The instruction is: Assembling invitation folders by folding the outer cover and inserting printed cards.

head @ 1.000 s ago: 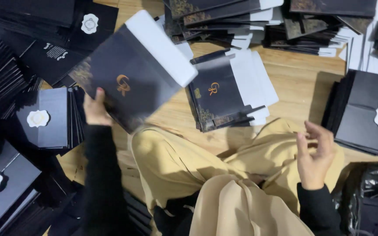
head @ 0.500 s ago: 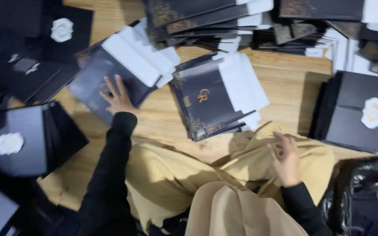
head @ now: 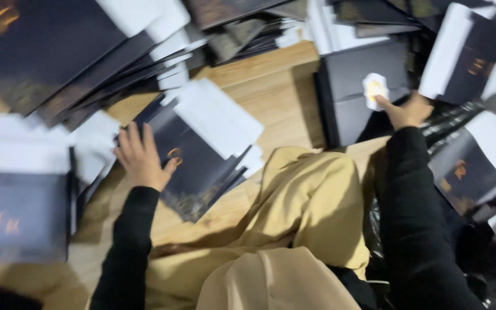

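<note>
Right hand (head: 404, 110) reached out to white seal (head: 374, 88) on black box (head: 351, 86) | left hand (head: 140, 158) flat, grip spread on dark folder (head: 193, 166)

Left hand (head: 142, 158) flat, palm down, fingers spread forward, black-sleeved forearm extended ahead, right hand (head: 406, 110) reaching farther forward and outward, fingers loosely curled, index fingertip extended, both arms well apart, tan-trousered knees between them.

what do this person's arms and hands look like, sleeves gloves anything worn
Both arms are covered in plain black long sleeves that end at the wrists, with no visible pattern or markings. The left hand and right hand are bare: no gloves. The picture is too blurred to tell whether any ring or watch is worn. The left sleeve looks snug; the right sleeve looks a little looser.
</note>
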